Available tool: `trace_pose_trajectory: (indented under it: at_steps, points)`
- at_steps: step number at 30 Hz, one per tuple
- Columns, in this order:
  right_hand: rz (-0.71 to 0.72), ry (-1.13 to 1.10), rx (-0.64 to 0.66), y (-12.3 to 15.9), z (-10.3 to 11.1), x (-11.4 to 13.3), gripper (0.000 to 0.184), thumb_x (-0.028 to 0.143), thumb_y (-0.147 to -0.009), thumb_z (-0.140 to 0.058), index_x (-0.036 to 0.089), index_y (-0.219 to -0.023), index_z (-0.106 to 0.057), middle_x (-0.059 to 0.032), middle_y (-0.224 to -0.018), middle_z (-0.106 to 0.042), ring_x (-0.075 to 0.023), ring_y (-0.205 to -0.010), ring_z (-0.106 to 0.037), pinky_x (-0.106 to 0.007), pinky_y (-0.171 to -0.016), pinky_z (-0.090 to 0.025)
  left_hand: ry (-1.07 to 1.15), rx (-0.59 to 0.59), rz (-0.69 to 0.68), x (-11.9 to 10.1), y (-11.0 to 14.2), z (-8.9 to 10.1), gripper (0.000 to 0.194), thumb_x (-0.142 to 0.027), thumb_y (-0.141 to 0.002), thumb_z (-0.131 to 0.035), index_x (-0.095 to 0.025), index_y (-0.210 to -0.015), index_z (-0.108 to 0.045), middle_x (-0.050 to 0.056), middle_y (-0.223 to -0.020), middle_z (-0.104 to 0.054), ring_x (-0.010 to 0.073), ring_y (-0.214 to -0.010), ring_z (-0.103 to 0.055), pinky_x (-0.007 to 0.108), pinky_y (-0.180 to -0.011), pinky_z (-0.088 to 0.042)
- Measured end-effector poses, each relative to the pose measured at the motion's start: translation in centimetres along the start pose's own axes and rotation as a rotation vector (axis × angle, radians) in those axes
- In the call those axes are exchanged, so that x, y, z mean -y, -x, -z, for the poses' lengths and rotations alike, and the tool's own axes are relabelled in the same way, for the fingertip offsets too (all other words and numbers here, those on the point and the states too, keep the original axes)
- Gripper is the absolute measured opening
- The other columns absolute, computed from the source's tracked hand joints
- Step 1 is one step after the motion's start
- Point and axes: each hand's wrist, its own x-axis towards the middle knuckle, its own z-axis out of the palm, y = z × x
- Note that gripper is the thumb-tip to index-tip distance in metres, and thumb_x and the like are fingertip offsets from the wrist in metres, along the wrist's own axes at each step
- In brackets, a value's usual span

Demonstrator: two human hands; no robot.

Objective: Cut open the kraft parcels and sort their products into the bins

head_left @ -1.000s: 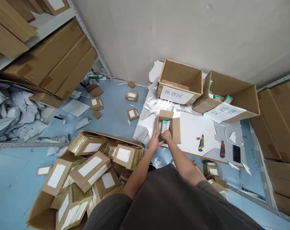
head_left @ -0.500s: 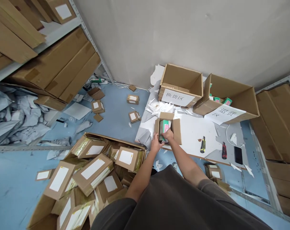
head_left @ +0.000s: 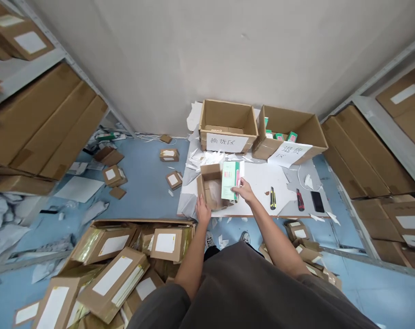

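Note:
My right hand [head_left: 245, 190] grips a green and white product box [head_left: 229, 179] with pink print, held up over the right side of a small open carton [head_left: 210, 176]. What looks like a white sheet shows behind the product box. My left hand [head_left: 202, 211] rests against the front left of the carton, its fingers on the wall. Inside the carton, some clear or pale wrapping shows at the bottom. The carton stands at the front edge of the white-covered table [head_left: 257, 176].
Two large open boxes with handwritten signs, an exchange box [head_left: 228, 121] and a return box [head_left: 292, 125], stand at the back. A yellow cutter [head_left: 273, 198], a red cutter [head_left: 300, 199] and a phone [head_left: 317, 201] lie right. A bin of parcels [head_left: 101, 222] stands front left.
The product box has come up out of the small carton in my right hand. My left hand stays at the carton's left side. The view has turned right.

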Motion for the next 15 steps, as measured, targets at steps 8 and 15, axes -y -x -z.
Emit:
trace_pose_trajectory:
  at_steps: [8,15]
  points:
    - [-0.028,0.034,-0.128,0.5,9.1,0.2,0.048,0.043,-0.061,-0.079,0.023,-0.101,-0.06,-0.0036,-0.105,-0.074,-0.026,-0.097,-0.07,-0.037,-0.083,-0.06,0.007,-0.015,-0.256,-10.9,0.7,-1.9,0.074,-0.048,-0.1,-0.058,-0.022,-0.166,-0.037,0.016,-0.161,-0.051,0.0336,-0.153,-0.044,0.048,-0.128,-0.035]
    - [-0.087,0.228,-0.199,-0.4,13.2,-2.5,0.051,0.049,-0.063,-0.082,0.027,-0.1,-0.055,0.0017,-0.093,-0.071,-0.0239,-0.086,-0.067,-0.035,-0.08,-0.057,0.246,0.201,-0.207,-21.8,2.1,-11.9,0.098,-0.048,-0.086,-0.08,-0.022,-0.166,-0.03,0.014,-0.153,-0.061,0.0322,-0.137,-0.061,0.043,-0.114,-0.05]
